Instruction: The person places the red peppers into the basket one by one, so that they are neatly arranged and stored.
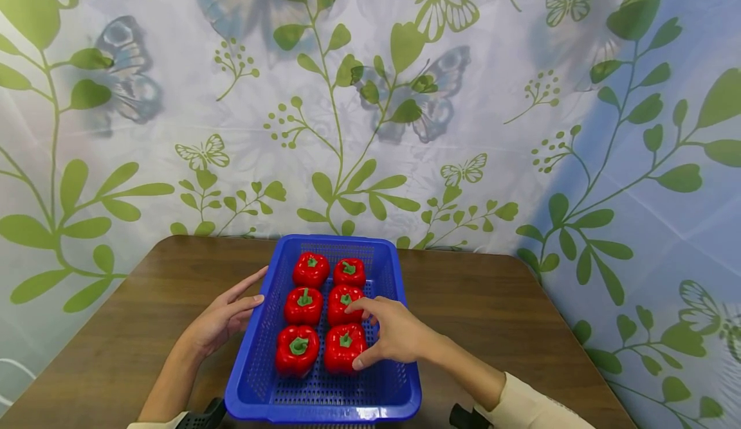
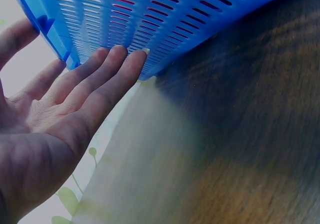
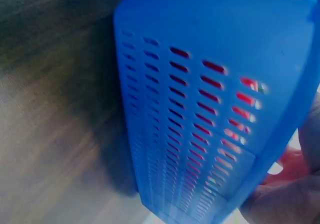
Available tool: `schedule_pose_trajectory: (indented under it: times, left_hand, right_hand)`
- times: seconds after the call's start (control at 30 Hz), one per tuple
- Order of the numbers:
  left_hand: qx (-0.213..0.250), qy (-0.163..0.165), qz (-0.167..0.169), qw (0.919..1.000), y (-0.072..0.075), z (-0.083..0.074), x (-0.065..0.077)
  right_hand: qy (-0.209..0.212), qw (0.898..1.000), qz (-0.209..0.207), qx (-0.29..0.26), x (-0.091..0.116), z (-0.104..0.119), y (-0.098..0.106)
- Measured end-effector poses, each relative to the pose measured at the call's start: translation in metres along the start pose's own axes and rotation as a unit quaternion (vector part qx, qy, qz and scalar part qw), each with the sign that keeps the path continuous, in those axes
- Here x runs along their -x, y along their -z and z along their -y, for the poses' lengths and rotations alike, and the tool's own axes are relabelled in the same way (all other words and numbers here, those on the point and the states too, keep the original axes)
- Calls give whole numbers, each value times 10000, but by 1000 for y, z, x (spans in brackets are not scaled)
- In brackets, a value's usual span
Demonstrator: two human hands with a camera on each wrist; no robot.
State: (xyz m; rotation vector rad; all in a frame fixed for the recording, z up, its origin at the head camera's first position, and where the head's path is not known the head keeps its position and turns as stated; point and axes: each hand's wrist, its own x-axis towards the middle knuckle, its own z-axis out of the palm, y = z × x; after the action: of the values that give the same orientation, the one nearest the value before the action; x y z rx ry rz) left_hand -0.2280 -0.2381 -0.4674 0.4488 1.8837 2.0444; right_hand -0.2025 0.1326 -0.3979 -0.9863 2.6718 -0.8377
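Note:
A blue perforated plastic basket (image 1: 324, 413) holds several glossy red bell peppers with green stems, set in two columns. My left hand (image 1: 222, 316) is at the basket's left side, fingers extended and fingertips at the rim; the left wrist view shows the palm (image 2: 55, 119) beside the slotted wall. Inside the basket, my right hand (image 1: 399, 331) spreads over the right column. Its thumb is at the nearest right pepper (image 1: 341, 355), while the index fingertip overlaps the middle right pepper (image 1: 338, 303). In the right wrist view, the basket wall (image 3: 200, 24) hides most of that hand.
The basket stands on a brown wooden table (image 1: 463, 294). Behind it hangs a pale curtain (image 1: 255, 184) with green leaves and butterflies. A white cable (image 1: 17, 366) shows at the far left.

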Motion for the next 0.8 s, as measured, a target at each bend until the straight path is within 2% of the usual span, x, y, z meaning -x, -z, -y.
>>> schedule_pose_trajectory:
  times: [0.27, 0.47, 0.6, 0.7, 0.8]
  left_hand:
    - [48, 66, -56, 10000, 1, 0, -1]
    - [-6, 168, -160, 9997, 2, 1, -1]
    - [-59, 167, -172, 9997, 1, 0, -1]
    - [-62, 171, -173, 9997, 1, 1, -2]
    - [1, 199, -172, 9997, 1, 2, -1]
  right_hand:
    - [-246, 9983, -190, -495, 0, -5, 17]
    - [-466, 9927, -873, -694, 3, -12, 28]
    - [-680, 9811, -1621, -809, 5, -20, 33]
    - [-855, 9675, -2202, -906, 5, -28, 35]
    - [-1023, 9551, -2610, -955, 5, -38, 35]
